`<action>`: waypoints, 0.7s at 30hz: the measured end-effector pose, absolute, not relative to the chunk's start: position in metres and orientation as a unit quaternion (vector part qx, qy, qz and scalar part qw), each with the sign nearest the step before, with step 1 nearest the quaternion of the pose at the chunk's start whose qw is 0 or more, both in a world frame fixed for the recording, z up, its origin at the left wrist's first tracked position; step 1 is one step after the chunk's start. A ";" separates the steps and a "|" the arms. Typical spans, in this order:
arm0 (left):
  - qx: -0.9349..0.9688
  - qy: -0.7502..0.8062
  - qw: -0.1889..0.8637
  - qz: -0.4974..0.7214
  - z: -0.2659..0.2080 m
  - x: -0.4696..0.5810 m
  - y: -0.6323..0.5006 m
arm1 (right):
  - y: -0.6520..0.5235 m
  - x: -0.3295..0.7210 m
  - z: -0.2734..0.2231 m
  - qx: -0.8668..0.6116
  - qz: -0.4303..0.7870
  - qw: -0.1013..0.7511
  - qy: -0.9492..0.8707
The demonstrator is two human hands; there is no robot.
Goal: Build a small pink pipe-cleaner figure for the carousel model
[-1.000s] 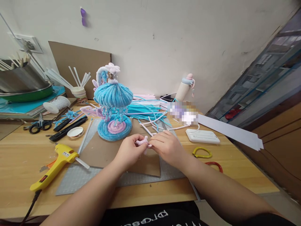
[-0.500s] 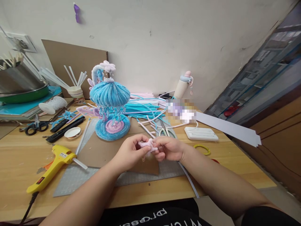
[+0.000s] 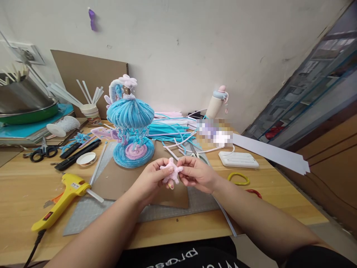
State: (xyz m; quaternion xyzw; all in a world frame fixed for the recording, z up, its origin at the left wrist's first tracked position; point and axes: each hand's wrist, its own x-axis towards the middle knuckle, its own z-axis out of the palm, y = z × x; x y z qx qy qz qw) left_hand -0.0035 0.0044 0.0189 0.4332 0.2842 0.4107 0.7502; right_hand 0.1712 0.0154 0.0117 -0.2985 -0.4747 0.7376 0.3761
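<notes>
"What is nearest to the wearer?"

"The two hands, held up in front of the body. The left hand (image 3: 152,178) has a fuzzy pink star (image 3: 174,174) gripped between thumb and fingers, its points spread outward."

"And the right hand (image 3: 200,174)?"

"It pinches the tip of one point on the star's right side, thumb and fingertips drawn close together."

"So where is the star?"

"Between both hands, above a sheet of brown cardboard (image 3: 119,185), which lies on a grey cutting mat (image 3: 89,215). To the left, a yellow glue gun (image 3: 59,201) rests on the wooden table (image 3: 22,193), a pale stick poking out of it."

"What stands beyond the hands?"

"A blue fuzzy figure (image 3: 130,113) with a domed top, on a round base with a pink middle. Beside it lie bundled fuzzy stems (image 3: 167,129), blue, white and pink."

"And farthest off?"

"A pale bottle (image 3: 214,107) near the wall (image 3: 223,44), and an upright cardboard panel (image 3: 89,70)."
</notes>
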 end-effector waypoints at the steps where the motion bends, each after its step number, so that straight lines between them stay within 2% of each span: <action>1: 0.417 0.281 0.758 0.415 0.019 -0.004 0.005 | 0.014 0.170 0.012 -0.313 0.699 0.394 -0.508; 6: 0.387 0.291 0.758 0.437 0.018 -0.002 0.007 | 0.007 0.165 0.018 -0.367 0.572 0.430 -0.594; 16: 0.530 0.370 0.592 0.482 0.009 0.001 0.006 | 0.001 0.159 0.011 -0.416 0.577 0.467 -0.526; 21: 0.538 0.388 0.598 0.450 0.012 -0.001 0.007 | 0.004 0.163 0.019 -0.422 0.544 0.440 -0.575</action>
